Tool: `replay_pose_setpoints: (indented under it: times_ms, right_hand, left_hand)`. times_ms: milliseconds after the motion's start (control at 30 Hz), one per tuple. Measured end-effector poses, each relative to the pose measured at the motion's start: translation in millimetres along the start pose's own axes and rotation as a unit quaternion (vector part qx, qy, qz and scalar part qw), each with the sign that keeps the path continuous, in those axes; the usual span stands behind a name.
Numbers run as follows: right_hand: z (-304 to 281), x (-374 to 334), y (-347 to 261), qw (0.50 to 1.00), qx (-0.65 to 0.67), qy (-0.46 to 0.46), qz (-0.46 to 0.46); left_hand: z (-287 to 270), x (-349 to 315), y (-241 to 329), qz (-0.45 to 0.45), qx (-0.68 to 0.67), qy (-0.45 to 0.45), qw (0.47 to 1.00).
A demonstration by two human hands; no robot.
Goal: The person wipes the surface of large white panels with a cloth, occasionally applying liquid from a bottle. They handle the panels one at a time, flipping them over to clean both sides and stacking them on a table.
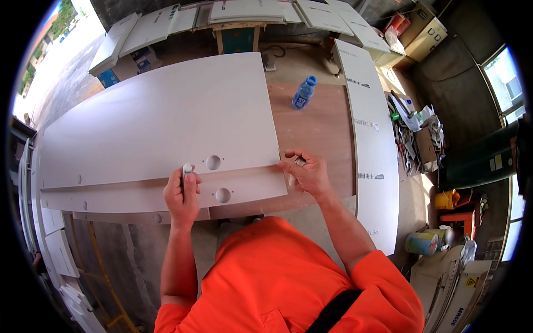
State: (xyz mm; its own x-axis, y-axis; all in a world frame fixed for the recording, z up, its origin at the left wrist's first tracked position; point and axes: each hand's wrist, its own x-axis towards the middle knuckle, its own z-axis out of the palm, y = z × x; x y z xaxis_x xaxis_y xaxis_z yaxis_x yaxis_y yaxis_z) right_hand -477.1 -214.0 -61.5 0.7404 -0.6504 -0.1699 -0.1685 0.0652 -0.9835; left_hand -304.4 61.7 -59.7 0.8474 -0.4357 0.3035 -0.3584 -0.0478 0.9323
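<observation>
My left hand [183,197] is closed around a small white tube-like thing [187,166], whose tip sticks up above the thumb. It is over the near edge of the large white panel [166,111]. My right hand [309,173] is at that panel's right end, with fingers curled and thumb tip at the near right corner. Something pale [300,161] shows between its fingers, too small to name. A second white panel [255,183] lies under the first and sticks out toward me. Both panels have round recesses along their near edges, with small holes beside them.
A blue-capped plastic bottle [303,93] stands on the brown board [316,127]. To the right lies a long white panel [371,150], with tools [410,133] beyond it. More white panels [247,10] lie along the back. Paint cans [422,242] stand at lower right.
</observation>
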Motion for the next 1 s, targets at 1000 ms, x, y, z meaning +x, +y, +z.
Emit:
replay_pose_setpoints:
  times_ms: [1000]
  right_hand:
    - [68,-97,-24,0.91,-0.159,-0.157,-0.35]
  left_hand:
    - [18,-63,71,-0.261,-0.385,-0.01,0.885]
